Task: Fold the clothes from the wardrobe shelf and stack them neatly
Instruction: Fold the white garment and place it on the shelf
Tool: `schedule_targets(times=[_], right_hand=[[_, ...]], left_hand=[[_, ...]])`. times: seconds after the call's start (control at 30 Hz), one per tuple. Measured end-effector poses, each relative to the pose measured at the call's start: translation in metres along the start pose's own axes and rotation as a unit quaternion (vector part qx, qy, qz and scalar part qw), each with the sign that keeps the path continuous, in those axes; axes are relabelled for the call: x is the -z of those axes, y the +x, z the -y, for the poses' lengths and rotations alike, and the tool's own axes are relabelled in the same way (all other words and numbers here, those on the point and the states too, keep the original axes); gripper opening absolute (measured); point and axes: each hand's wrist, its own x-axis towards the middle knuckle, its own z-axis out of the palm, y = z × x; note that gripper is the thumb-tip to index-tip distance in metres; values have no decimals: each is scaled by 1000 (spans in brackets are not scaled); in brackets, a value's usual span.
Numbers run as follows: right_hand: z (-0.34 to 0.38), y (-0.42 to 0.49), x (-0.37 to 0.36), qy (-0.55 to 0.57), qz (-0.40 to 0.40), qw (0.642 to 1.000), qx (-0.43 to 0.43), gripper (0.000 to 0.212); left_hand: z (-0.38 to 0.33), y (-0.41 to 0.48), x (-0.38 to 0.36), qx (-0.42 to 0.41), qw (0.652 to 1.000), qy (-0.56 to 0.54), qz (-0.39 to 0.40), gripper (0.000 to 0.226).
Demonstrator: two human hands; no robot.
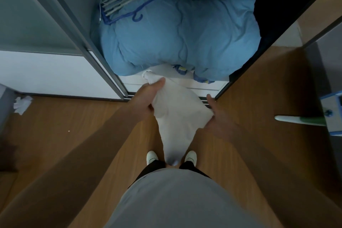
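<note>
Brown wooden floor (88, 135) fills the lower part of the frame and runs up to an open wardrobe (129, 82) at the top. At the bottom centre is the person's grey top (166, 200), and just above it in the frame two white shoes (152, 156) stand side by side on the floor.

Between the shoes a white garment (177, 116) hangs down in a point, held up in the middle of the frame by both hands. The left hand (149, 98) grips its bunched upper end, thumb closed over the cloth, close to the wardrobe's front edge. The right hand (216, 116) holds the garment's right corner, thumb raised; its fingers are hidden by the cloth.

At the left edge crumpled white paper (22, 104) lies on the floor. At the right edge is a blue and white object with a white and green handle (299, 120); what it is I cannot tell.

Inside the wardrobe a bulky light blue duvet (177, 29) fills the compartment. A scrap of blue and yellow cloth (182, 69) shows under its front edge. On its upper left lies a bundle of blue and pale hangers (127, 2).
</note>
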Motion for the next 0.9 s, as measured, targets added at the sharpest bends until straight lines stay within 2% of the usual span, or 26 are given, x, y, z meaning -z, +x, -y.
schedule_targets(times=[0.07, 0.17, 0.27, 0.3, 0.37, 0.43, 0.5, 0.57, 0.63, 0.7, 0.73, 0.8, 0.83, 0.9], right_hand=[[-12, -1, -3, -17, 29, 997, 69, 67], [-9, -5, -15, -141, -32, 976, 165, 66], [1, -6, -23, -161, -96, 964, 189, 37], [3, -7, -26, -135, -111, 967, 183, 35], [7, -8, -28, -67, -130, 976, 160, 47], [14, -11, -32, -18, -131, 980, 149, 49], [22, -14, -36, -7, -132, 980, 151, 47], [26, -18, -35, -20, -111, 980, 167, 45], [26, -23, -35, -108, -91, 972, 187, 40], [19, -25, -36, -216, -91, 954, 188, 45], [14, -22, -36, -242, -92, 946, 193, 40], [6, -18, -43, -223, -89, 947, 216, 11], [5, -16, -46, -196, -94, 952, 215, 8], [5, -14, -51, -144, -104, 963, 201, 20]], left_hand=[[-3, 3, 3, 14, 1000, 1, -23, 41], [-8, 9, 8, 16, 999, 16, -28, 40], [-4, 13, 21, -38, 993, 42, 107, 54], [1, 15, 28, -48, 986, 55, 150, 66], [12, 16, 38, -57, 974, 91, 202, 85], [24, 16, 40, -80, 969, 132, 193, 71], [29, 15, 34, -106, 970, 176, 129, 41], [27, 19, 26, -101, 978, 176, 48, 26], [18, 20, 17, -53, 991, 123, -4, 26], [8, 17, 10, 2, 996, 82, -19, 33], [4, 16, 7, 19, 997, 74, -13, 36], [-1, 13, 5, 28, 997, 63, 13, 41], [-2, 12, 7, 24, 998, 55, 34, 45], [-1, 10, 15, -4, 995, 48, 89, 53]])
